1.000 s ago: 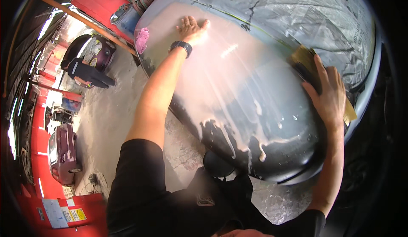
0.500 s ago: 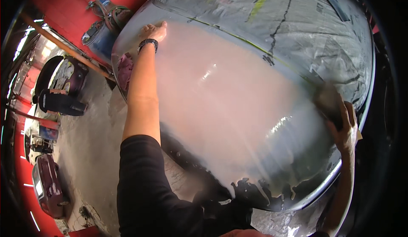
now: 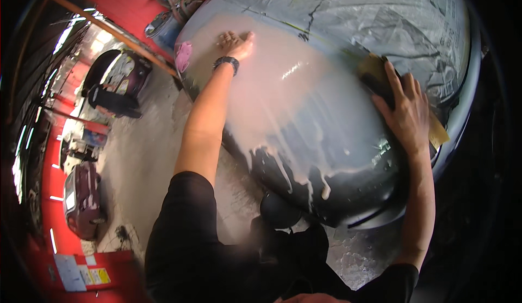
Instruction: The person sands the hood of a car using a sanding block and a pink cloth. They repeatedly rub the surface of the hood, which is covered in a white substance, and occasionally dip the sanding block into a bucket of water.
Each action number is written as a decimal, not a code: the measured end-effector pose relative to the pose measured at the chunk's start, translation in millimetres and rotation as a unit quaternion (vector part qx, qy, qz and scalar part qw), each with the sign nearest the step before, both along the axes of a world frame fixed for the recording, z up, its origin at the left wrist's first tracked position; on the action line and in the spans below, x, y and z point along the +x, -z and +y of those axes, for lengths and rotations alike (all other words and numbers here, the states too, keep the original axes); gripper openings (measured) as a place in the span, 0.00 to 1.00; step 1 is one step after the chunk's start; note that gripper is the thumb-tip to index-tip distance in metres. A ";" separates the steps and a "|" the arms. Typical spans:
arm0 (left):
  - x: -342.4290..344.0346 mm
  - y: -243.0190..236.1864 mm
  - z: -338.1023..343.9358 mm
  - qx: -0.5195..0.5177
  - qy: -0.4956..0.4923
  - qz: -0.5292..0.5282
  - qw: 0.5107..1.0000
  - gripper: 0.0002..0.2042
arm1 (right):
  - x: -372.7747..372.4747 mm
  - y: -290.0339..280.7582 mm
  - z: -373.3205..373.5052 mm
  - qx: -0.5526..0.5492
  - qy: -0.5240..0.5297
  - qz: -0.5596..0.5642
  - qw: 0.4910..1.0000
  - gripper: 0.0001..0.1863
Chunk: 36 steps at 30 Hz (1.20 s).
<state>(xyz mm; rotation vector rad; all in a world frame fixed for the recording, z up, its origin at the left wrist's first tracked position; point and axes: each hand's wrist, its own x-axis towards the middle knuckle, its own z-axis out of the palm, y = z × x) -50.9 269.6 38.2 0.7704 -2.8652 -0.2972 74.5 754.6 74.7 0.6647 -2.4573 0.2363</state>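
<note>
A curved car body panel [image 3: 321, 112] lies under both hands, wet with milky pinkish slurry that runs in streaks over its dark near edge. My left hand [image 3: 237, 45] rests on the far left of the panel, fingers spread, a dark bracelet on the wrist. At the right, my right hand [image 3: 408, 107] grips a long dark sanding block [image 3: 380, 82] with tan sandpaper showing at both ends. The block lies across the panel beside the masked area, its underside hidden. A pink cloth [image 3: 183, 56] sits on the panel's left edge.
Grey masking sheet [image 3: 380, 20] covers the car beyond the panel. At the far left stand a blue drum [image 3: 163, 25] with hoses and an orange pole [image 3: 119, 36]. Another person [image 3: 114, 100] bends by a dark car [image 3: 128, 72]; a maroon car [image 3: 83, 199] is parked nearer.
The view has shifted, so the panel's near edge shows more. My right hand has moved the sanding block leftward over the panel. My left hand stays on the panel's far left.
</note>
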 end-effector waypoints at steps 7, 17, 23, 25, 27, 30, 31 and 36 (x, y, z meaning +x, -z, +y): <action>107.5 -4.9 128.5 -0.007 0.088 0.009 0.996 0.51 | 1.7 6.5 5.9 -0.024 0.026 0.025 0.999 0.38; 242.1 -18.3 219.0 -0.050 0.234 -0.018 0.971 0.42 | 2.5 -0.6 -0.7 -0.149 0.012 0.086 0.985 0.20; 299.2 -25.7 231.3 -0.066 0.303 -0.027 0.950 0.33 | 0.9 -7.9 -24.6 -0.143 0.025 0.052 0.988 0.21; 308.6 -26.0 242.1 -0.047 0.309 -0.021 0.950 0.32 | -6.0 -12.4 -30.7 -0.139 0.014 0.026 0.990 0.21; 315.1 -27.6 251.2 -0.026 0.299 -0.017 0.954 0.32 | -13.3 -13.6 -43.7 -0.132 -0.011 -0.002 0.991 0.22; 311.2 -34.4 243.0 -0.064 0.311 -0.048 0.947 0.33 | -26.3 -24.1 -42.3 -0.114 -0.045 -0.039 0.992 0.24; 310.9 -32.2 242.5 -0.071 0.313 -0.054 0.946 0.33 | -22.8 -31.8 -37.5 -0.102 -0.074 -0.050 0.991 0.24; 310.9 -29.8 248.4 -0.018 0.314 -0.021 0.949 0.34 | -9.3 -35.5 -18.9 -0.077 -0.078 -0.065 0.992 0.23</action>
